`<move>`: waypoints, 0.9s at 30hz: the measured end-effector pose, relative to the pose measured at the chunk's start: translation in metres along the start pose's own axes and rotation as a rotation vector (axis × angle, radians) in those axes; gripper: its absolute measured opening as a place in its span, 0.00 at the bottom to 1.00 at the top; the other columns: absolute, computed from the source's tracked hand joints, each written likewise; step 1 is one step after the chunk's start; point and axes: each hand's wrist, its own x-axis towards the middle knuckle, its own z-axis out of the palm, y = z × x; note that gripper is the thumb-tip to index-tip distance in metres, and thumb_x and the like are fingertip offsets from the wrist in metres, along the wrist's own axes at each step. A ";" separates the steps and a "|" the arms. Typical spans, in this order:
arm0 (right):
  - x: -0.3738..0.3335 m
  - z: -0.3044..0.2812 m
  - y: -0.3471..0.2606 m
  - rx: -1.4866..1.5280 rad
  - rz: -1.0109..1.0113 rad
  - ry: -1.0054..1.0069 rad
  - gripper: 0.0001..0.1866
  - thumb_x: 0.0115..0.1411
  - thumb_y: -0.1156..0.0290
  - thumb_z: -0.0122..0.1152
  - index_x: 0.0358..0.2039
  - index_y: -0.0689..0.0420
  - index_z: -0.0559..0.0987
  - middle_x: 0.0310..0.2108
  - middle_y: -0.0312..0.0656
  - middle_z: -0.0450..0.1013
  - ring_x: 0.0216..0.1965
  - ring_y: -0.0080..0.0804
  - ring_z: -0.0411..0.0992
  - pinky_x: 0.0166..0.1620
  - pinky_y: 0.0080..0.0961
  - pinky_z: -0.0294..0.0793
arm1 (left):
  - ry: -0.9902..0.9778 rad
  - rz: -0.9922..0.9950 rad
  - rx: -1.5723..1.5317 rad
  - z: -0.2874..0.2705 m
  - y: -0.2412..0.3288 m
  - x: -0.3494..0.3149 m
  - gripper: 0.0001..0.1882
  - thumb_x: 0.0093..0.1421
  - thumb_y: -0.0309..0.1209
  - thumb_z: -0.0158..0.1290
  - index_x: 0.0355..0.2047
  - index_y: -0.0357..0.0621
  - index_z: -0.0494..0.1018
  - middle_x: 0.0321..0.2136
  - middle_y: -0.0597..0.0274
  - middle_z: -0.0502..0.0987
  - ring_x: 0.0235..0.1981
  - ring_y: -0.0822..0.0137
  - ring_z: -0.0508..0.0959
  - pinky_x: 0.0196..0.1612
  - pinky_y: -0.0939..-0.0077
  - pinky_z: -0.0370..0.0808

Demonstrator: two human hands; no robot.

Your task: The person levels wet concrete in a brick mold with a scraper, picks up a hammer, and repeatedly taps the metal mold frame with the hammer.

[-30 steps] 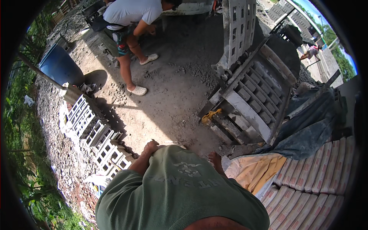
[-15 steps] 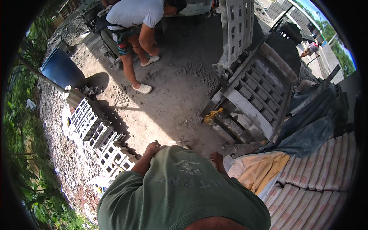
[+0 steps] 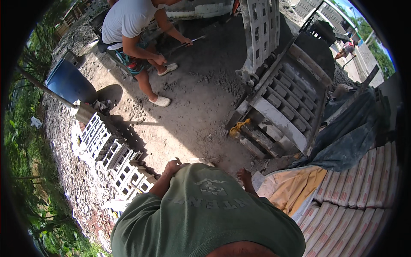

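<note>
My left hand (image 3: 172,166) is beside the front of my green shirt (image 3: 205,205). Its fingers are loosely bent and a little apart, with nothing visible in them. On the other side of the shirt, my right hand (image 3: 244,174) hangs low near the ground, small and partly hidden, so its grip does not show. Stacked hollow concrete blocks (image 3: 128,182) stand left of my left hand. Ahead and right of my right hand is a block-making mould machine (image 3: 287,100) with rows of rectangular cells and an upright perforated metal plate (image 3: 260,36).
A co-worker in a white shirt (image 3: 124,25) bends over a dark pile (image 3: 222,47), gripping a long handle (image 3: 188,43). A blue barrel (image 3: 70,81) stands left. Stacked bags (image 3: 359,184), an orange-tan sheet (image 3: 299,182) and a dark tarp (image 3: 351,128) lie right.
The co-worker has shifted left, risen somewhat and now shows a long handle in the hands. My own hands stay nearly in place; the view has shifted slightly.
</note>
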 end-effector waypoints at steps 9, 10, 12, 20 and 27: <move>0.003 0.001 -0.001 -0.026 -0.010 0.000 0.24 0.61 0.49 0.42 0.42 0.56 0.74 0.31 0.41 0.76 0.25 0.30 0.73 0.29 0.28 0.70 | 0.008 -0.005 -0.044 0.003 0.001 0.000 0.12 0.48 0.33 0.51 0.34 0.50 0.77 0.33 0.54 0.77 0.38 0.58 0.77 0.44 0.70 0.72; 0.004 0.001 -0.001 -0.040 0.000 0.027 0.24 0.61 0.49 0.42 0.42 0.56 0.74 0.31 0.41 0.76 0.25 0.30 0.73 0.29 0.28 0.70 | 0.016 0.000 -0.051 0.003 0.001 0.000 0.09 0.49 0.33 0.51 0.29 0.45 0.77 0.34 0.59 0.75 0.38 0.58 0.76 0.43 0.70 0.71; 0.006 0.000 -0.001 -0.039 0.000 0.014 0.24 0.61 0.49 0.42 0.42 0.56 0.74 0.32 0.41 0.76 0.26 0.31 0.73 0.29 0.28 0.70 | 0.023 0.015 -0.048 0.003 0.001 0.001 0.09 0.49 0.33 0.51 0.29 0.45 0.77 0.34 0.59 0.75 0.38 0.58 0.76 0.43 0.70 0.71; 0.011 -0.010 0.008 0.001 -0.014 -0.067 0.25 0.61 0.48 0.41 0.42 0.56 0.74 0.32 0.41 0.76 0.27 0.33 0.73 0.31 0.31 0.71 | -0.013 0.046 -0.028 0.001 0.005 0.004 0.17 0.46 0.33 0.49 0.38 0.52 0.78 0.34 0.50 0.77 0.37 0.56 0.78 0.46 0.69 0.72; 0.002 -0.001 -0.002 -0.159 -0.055 0.030 0.27 0.61 0.46 0.41 0.42 0.58 0.74 0.33 0.43 0.76 0.29 0.35 0.74 0.33 0.34 0.71 | 0.009 0.015 0.014 0.005 0.004 0.008 0.15 0.47 0.34 0.50 0.36 0.52 0.78 0.32 0.51 0.78 0.36 0.56 0.78 0.45 0.68 0.73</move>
